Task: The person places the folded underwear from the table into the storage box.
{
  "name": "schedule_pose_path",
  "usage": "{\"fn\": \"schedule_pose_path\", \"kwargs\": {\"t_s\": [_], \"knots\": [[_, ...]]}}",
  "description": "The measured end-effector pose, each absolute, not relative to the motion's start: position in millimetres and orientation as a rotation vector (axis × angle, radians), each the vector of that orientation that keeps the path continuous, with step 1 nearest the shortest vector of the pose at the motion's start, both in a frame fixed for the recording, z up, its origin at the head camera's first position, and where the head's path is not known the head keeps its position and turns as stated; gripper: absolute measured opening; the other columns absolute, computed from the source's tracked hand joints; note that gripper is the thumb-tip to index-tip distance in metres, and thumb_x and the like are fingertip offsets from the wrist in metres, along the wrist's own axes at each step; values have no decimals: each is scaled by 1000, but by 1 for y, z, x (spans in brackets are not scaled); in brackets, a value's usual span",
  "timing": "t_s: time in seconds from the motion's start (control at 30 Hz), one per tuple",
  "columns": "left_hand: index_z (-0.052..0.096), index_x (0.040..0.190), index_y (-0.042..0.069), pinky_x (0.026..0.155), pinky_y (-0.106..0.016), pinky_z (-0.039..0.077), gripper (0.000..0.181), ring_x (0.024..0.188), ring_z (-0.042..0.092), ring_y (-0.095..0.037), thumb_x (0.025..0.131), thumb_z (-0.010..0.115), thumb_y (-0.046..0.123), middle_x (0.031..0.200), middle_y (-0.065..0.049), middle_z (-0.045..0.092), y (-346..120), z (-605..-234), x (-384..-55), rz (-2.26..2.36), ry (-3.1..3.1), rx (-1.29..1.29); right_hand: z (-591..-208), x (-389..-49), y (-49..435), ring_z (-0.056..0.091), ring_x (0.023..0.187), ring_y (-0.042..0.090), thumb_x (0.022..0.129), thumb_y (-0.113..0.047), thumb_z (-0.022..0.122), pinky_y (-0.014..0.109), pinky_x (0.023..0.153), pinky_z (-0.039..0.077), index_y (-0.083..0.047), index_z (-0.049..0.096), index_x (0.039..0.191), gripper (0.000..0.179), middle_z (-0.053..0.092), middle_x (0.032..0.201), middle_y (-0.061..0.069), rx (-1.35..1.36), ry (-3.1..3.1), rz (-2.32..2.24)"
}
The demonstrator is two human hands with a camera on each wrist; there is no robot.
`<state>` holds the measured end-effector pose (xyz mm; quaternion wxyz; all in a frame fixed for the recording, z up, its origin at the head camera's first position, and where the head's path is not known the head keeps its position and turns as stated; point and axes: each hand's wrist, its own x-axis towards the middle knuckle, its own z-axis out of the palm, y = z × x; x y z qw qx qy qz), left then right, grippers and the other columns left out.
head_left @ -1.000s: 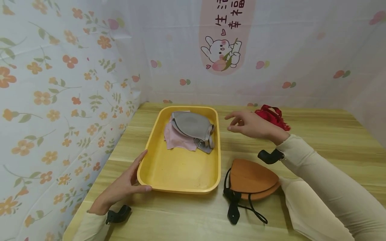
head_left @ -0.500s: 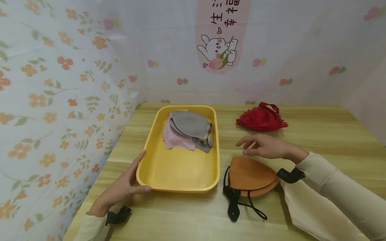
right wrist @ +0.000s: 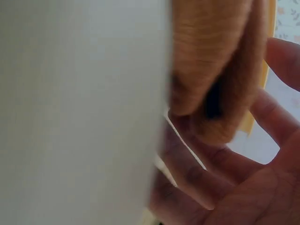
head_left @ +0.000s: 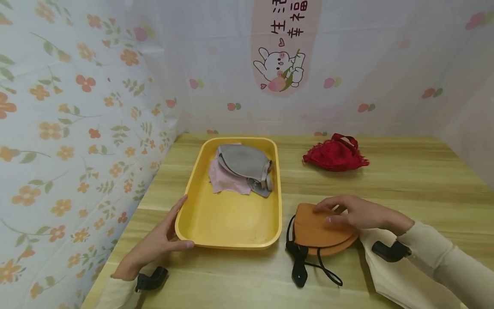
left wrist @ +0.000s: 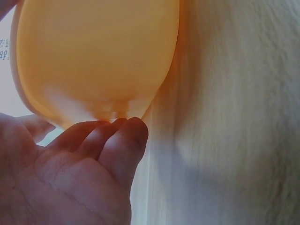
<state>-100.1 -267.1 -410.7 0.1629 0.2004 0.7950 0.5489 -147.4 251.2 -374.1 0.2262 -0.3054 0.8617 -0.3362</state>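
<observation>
My left hand (head_left: 152, 246) lies around the near left corner of a yellow tray (head_left: 227, 219), thumb along the front and fingers along the side. In the left wrist view its fingertips (left wrist: 136, 129) touch the tray's outer wall. My right hand (head_left: 362, 212) is over a folded orange cup-shaped garment (head_left: 308, 234) with black cords (head_left: 324, 266). Its fingers are spread close around the orange cloth (right wrist: 211, 51) in the right wrist view. Inside the tray, a folded grey cup-shaped garment with a strap (head_left: 243, 161) lies on a pink cloth (head_left: 227, 180).
A folded red garment with frilly edges and a strap (head_left: 333, 154) lies on the wooden table (head_left: 417, 180) behind my right hand. Cream-coloured cloth (head_left: 401, 268) is to the right of the orange garment. Patterned cloth walls (head_left: 216, 56) enclose the back and left.
My right hand has moved from in front of the red garment, toward me and rightward, down to the orange garment. The red garment is now uncovered. My left hand stays at the tray corner.
</observation>
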Motion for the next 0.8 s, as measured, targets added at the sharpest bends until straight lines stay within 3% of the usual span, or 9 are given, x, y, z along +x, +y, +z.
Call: {"fn": "schedule_pose_path", "kwargs": {"t_s": [0.43, 0.67, 0.8], "knots": [[-4, 163, 24, 102, -10, 42, 107, 142, 35, -45, 90, 74, 10, 167, -28, 3, -267, -413, -100, 1568, 2272, 562, -383, -143, 257, 47, 122, -13, 91, -30, 72, 17, 96, 46, -14, 67, 130, 42, 65, 136, 11, -826, 2322, -965], [-3, 163, 25, 102, -10, 42, 106, 140, 43, -26, 91, 73, 11, 166, -29, 2, -268, -415, -100, 1566, 2266, 575, -388, -144, 257, 46, 117, -16, 87, -25, 76, 16, 94, 45, -14, 71, 123, 38, 67, 132, 11, -788, 2308, -1009], [-3, 163, 23, 102, -10, 42, 106, 141, 40, -35, 91, 73, 11, 166, -30, 3, -268, -413, -100, 1566, 2269, 570, -388, -144, 255, 47, 116, -16, 86, -26, 77, 15, 94, 44, -15, 71, 122, 38, 68, 131, 11, -770, 2294, -1040]]}}
